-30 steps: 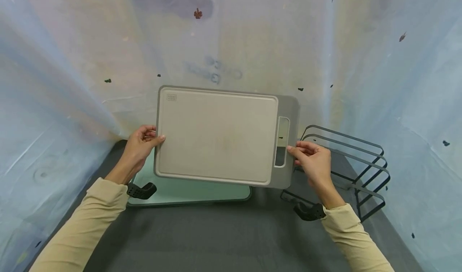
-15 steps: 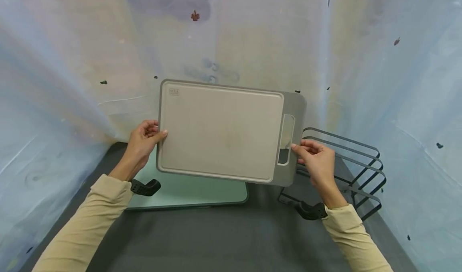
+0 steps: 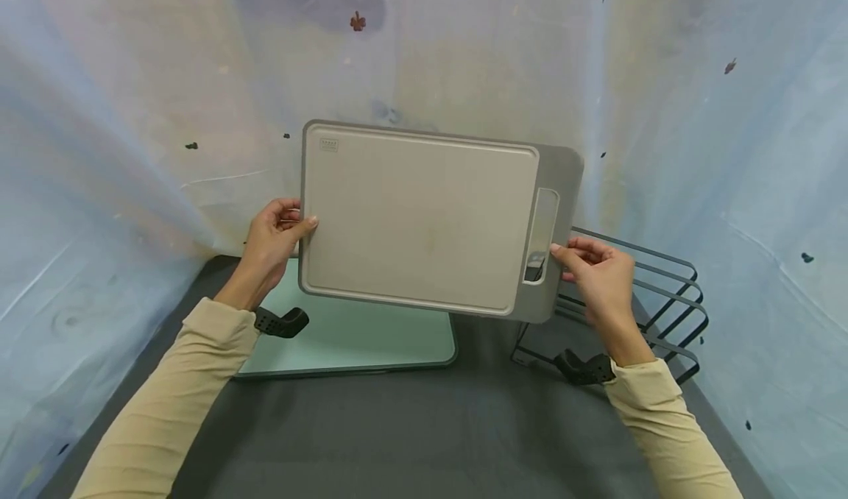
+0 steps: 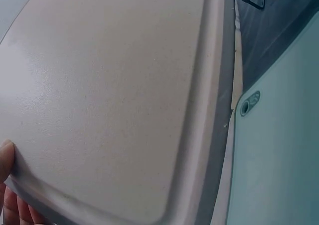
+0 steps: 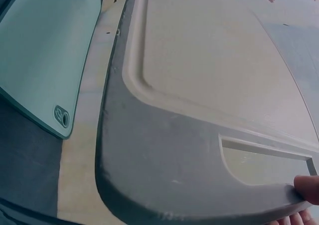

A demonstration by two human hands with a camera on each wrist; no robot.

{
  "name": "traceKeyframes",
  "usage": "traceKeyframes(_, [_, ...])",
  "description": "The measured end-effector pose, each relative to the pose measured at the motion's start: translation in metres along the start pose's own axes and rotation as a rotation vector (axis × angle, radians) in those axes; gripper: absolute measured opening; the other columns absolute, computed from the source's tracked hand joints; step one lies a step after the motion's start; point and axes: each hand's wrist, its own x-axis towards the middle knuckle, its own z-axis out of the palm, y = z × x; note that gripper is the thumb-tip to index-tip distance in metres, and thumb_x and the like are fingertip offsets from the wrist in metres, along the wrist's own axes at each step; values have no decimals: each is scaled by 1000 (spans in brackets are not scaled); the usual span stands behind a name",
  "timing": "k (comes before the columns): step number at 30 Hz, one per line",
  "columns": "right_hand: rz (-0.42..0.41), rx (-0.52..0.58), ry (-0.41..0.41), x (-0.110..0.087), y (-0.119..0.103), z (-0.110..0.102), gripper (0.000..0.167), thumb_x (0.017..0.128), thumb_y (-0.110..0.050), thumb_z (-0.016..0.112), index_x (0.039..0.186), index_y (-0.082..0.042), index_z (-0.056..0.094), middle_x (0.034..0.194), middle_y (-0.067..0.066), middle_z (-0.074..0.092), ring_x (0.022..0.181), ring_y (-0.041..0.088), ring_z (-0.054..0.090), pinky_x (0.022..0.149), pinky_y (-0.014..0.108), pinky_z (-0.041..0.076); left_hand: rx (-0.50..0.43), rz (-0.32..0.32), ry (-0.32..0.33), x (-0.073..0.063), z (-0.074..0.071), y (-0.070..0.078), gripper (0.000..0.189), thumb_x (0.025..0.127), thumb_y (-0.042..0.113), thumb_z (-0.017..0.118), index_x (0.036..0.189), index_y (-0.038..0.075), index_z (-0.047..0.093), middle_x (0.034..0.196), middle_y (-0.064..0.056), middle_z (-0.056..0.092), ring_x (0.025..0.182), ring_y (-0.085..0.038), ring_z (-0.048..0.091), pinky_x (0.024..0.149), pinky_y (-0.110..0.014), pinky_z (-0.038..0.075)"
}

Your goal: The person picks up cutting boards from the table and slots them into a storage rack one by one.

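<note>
A beige cutting board [image 3: 417, 219] with a grey rim and a slotted grey handle end is held up between both hands, tilted slightly down to the right. My left hand [image 3: 273, 240] pinches its left edge, thumb on the beige face and fingers behind. The right hand [image 3: 601, 274] pinches the grey handle end beside the slot, its thumb at the slot's outer edge. Below and behind lies a mint-green board [image 3: 371, 341] with a dark green rim, partly covered by the cutting board. Its small corner hole shows in both wrist views.
A black wire rack [image 3: 669, 300] with several upright loops stands at the right, partly hidden behind the right hand and the cutting board. Dark grey cloth [image 3: 397, 433] covers the table. Pale patterned sheeting [image 3: 477, 57] hangs at the back and both sides.
Both hands have raised the cutting board and carried it somewhat to the right, towards the rack. The grips look unchanged. The mint-green board and the rack stay in place.
</note>
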Motion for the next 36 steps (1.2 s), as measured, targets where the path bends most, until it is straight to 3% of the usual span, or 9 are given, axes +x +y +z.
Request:
traceKeyframes(18, [-19,193,87,14,-18,-36,15,77,-2,82,86,-2,70,74,2,65,63,10,63,50,20,52,-69,46,-42,21,44,19,24,92,4,67,113,5,56,96,-2,47,88,-13,48,81,-29,42])
traceKeyframes(26, [-9,145,128,20,-18,-45,18,77,-5,82,90,-3,70,75,1,66,63,9,63,51,18,52,-74,56,-59,31,58,19,26,92,3,66,115,3,55,96,-3,47,86,-13,48,76,-28,41])
traceKeyframes(36, [-24,170,164,26,-18,-58,15,75,-1,82,85,-4,71,72,1,66,62,9,62,50,19,51,-92,41,-66,39,79,24,30,92,4,67,118,1,54,96,-3,47,86,-14,48,77,-29,41])
